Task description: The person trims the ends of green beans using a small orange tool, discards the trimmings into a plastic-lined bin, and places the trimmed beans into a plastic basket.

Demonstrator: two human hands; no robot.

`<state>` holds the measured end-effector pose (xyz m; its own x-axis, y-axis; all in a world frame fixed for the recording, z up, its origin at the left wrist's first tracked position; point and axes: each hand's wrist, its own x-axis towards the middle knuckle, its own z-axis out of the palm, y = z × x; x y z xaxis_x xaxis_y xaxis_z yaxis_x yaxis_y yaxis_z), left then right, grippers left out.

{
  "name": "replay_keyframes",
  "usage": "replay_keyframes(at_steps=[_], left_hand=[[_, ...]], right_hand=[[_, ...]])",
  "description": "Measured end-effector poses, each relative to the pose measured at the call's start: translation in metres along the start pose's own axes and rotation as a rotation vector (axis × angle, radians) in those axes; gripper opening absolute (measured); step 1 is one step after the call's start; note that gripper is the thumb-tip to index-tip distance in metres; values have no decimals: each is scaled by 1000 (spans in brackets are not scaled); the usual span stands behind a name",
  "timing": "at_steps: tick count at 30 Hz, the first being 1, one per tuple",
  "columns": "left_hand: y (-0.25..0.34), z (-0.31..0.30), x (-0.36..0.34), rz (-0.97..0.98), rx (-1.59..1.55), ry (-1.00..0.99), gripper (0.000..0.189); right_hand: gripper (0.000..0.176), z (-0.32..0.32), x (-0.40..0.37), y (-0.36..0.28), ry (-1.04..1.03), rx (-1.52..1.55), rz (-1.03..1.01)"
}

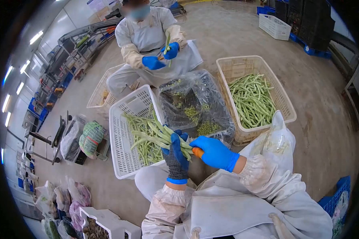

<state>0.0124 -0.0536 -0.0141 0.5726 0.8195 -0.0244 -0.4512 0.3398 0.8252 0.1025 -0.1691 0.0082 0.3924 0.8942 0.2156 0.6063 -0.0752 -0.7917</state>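
Observation:
My left hand (176, 157), in a grey glove with blue fingertips, grips a bunch of green beans (157, 134) over the white basket (119, 135). My right hand (214, 152), in a blue glove, holds an orange-handled knife (197, 151) against the near ends of the bunch. More beans lie loose in the white basket. A black bag of cut bean ends (195, 111) stands open just beyond my hands.
A beige crate full of green beans (251, 99) stands to the right. A person in a white apron and blue gloves (155, 40) sits opposite, holding beans, with another beige crate (97, 97) beside them. Bags lie at the left; white and dark crates stand far right.

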Motion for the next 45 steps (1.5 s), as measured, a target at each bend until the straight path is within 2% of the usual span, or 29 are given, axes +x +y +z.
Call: replay_keyframes(at_steps=[4, 6, 10, 12, 13, 15, 16, 18, 19, 21, 22, 23, 25, 26, 28, 29, 30, 32, 33, 34, 35, 37, 38, 40, 44, 45], left_hand=[[-6, 2, -2, 79, 41, 34, 47], [-10, 2, -3, 95, 37, 35, 47], [-13, 4, -6, 163, 147, 10, 45], [-14, 5, -8, 222, 186, -36, 44], [-16, 3, -8, 219, 187, -36, 44], [-24, -5, -6, 168, 241, -30, 42], [-31, -12, -5, 166, 244, -29, 42], [-43, -25, -2, 181, 349, -56, 44], [-41, -24, -3, 178, 353, -59, 44], [-34, -15, -7, 137, 307, 13, 44], [-26, -13, -8, 136, 308, 18, 44], [-13, -14, -6, 44, 183, 1, 45], [3, -22, 2, -81, -10, -66, 48], [7, -21, 4, -78, -6, -64, 48], [15, -17, 6, -181, -278, -33, 44], [9, -25, 14, -188, -325, -48, 41], [9, -26, 19, -187, -325, -62, 41], [5, -31, 22, -104, -349, -113, 37], [5, -36, 24, -83, -339, -202, 35], [7, -36, 22, -126, -332, -67, 34], [7, -34, 22, -92, -324, -55, 33], [8, -29, 23, -59, -317, -51, 33], [9, -27, 23, -65, -338, -30, 33], [9, -27, 23, -69, -360, -8, 34], [5, -38, 25, -82, -346, -83, 37], [5, -40, 25, -105, -360, -91, 38]], right_hand=[[22, 4, 0, 0, 39, 24, 67], [23, 3, 2, -1, 65, 169, 192], [15, 12, 1, 16, 155, 134, 88], [11, 7, 1, 20, 84, -327, -173], [11, 4, 2, 22, 84, -326, -170], [9, -1, 4, 25, -48, -560, -325], [9, -2, 5, 27, -49, -557, -324], [9, -6, 9, 30, -243, -684, -310], [9, -10, 10, 35, -240, -680, -306], [9, -24, 14, 58, -162, -672, -245], [9, -31, 13, 75, -66, -604, -260], [8, -42, 14, 83, 30, -533, -273], [15, -67, 21, 91, 357, -340, -114], [15, -75, 27, 98, 357, -336, -117], [26, -78, 31, 108, 400, -859, -77], [33, -73, 27, 108, 266, -855, 79], [33, -70, 23, 107, 280, -860, 81], [32, -69, 11, 71, -33, -110, 24], [32, -71, 4, 50, -147, 0, 49], [31, -70, -1, 36, -258, 114, 72], [31, -64, -5, 33, -261, 117, 78], [28, -53, -13, 27, -258, -12, -86], [28, -48, -16, 28, -256, -16, -84], [23, -39, -15, 32, -121, -114, -211], [9, -41, -13, 24, -199, -294, -213], [7, -40, -14, 23, -201, -428, -312]])
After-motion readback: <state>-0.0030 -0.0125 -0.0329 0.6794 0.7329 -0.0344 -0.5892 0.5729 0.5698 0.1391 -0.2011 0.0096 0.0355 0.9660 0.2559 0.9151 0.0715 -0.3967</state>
